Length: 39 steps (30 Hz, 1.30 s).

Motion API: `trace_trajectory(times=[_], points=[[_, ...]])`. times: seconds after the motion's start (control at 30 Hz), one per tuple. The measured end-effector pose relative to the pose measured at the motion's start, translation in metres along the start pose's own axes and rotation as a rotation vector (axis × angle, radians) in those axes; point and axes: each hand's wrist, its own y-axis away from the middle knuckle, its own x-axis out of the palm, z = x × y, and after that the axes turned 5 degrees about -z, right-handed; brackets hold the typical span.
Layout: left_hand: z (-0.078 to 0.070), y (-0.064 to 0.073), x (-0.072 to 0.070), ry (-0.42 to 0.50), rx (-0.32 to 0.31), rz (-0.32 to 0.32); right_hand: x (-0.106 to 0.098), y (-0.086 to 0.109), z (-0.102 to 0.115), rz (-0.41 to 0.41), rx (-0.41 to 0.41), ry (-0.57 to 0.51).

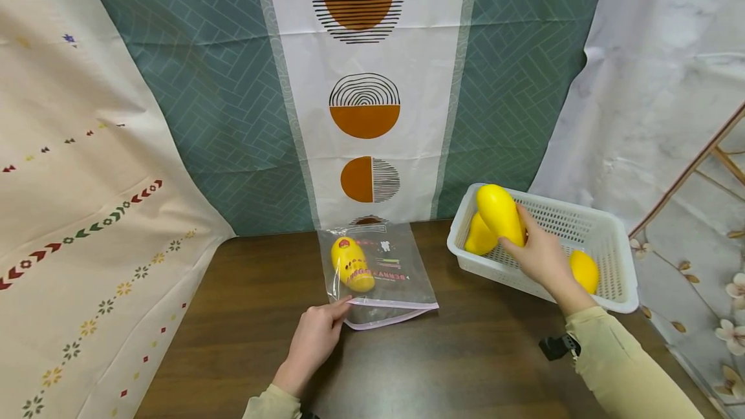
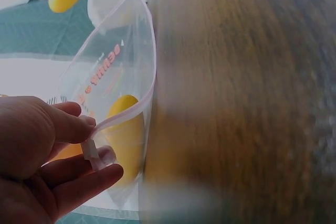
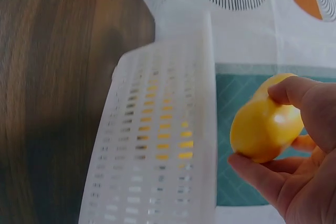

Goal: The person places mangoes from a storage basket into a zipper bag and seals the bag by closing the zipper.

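Observation:
My left hand (image 1: 317, 335) pinches the near left corner of a clear zip bag (image 1: 401, 286) with a pink seal strip. The bag's mouth gapes in the left wrist view. Inside lies a long yellow fruit (image 1: 345, 252), partly covered by the bag's print. Over the left part of a white plastic basket (image 1: 625, 264), my right hand (image 1: 541, 254) grips a smooth yellow mango-like fruit (image 1: 499, 209), raised above the rim. In the right wrist view, thumb and fingers wrap the held fruit (image 3: 262, 127) from either side.
Two more yellow fruits lie in the basket, one at its left end (image 1: 480, 238) and one near its front right (image 1: 584, 271). The brown wooden table (image 1: 244, 315) meets a hanging patterned cloth (image 1: 256, 141) at the back. Light curtains (image 1: 116, 212) flank it.

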Motion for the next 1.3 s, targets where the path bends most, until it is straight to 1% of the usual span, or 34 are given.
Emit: trace_trajectory(times=[0.1, 0.27, 0.47, 0.6, 0.83, 0.93, 1.03, 1.17, 1.3], points=[[0.0, 0.0, 0.0, 0.001, -0.008, 0.009, 0.003, 0.004, 0.006, -0.011, -0.023, 0.004], [-0.001, -0.001, 0.0, 0.002, -0.006, 0.006, 0.006, 0.008, 0.013, -0.019, -0.056, -0.002], [-0.002, -0.001, 0.0, 0.002, -0.013, -0.004, 0.012, 0.016, 0.021, 0.003, -0.092, -0.004], [-0.002, -0.001, 0.0, 0.002, -0.005, -0.005, 0.019, 0.023, 0.028, 0.027, -0.111, 0.0], [-0.003, -0.001, 0.002, 0.004, -0.007, -0.004, 0.032, 0.036, 0.036, 0.032, -0.16, -0.023], [-0.003, -0.001, 0.003, -0.001, 0.007, -0.014, 0.038, 0.042, 0.04, 0.019, -0.213, -0.015], [-0.003, -0.001, 0.005, -0.009, 0.024, -0.026, 0.042, 0.049, 0.045, 0.023, -0.274, -0.018], [-0.004, -0.001, 0.006, -0.021, 0.037, -0.039, 0.048, 0.057, 0.052, 0.056, -0.349, -0.045], [-0.005, -0.002, 0.006, -0.025, 0.041, -0.042, 0.053, 0.065, 0.058, 0.069, -0.426, -0.055]])
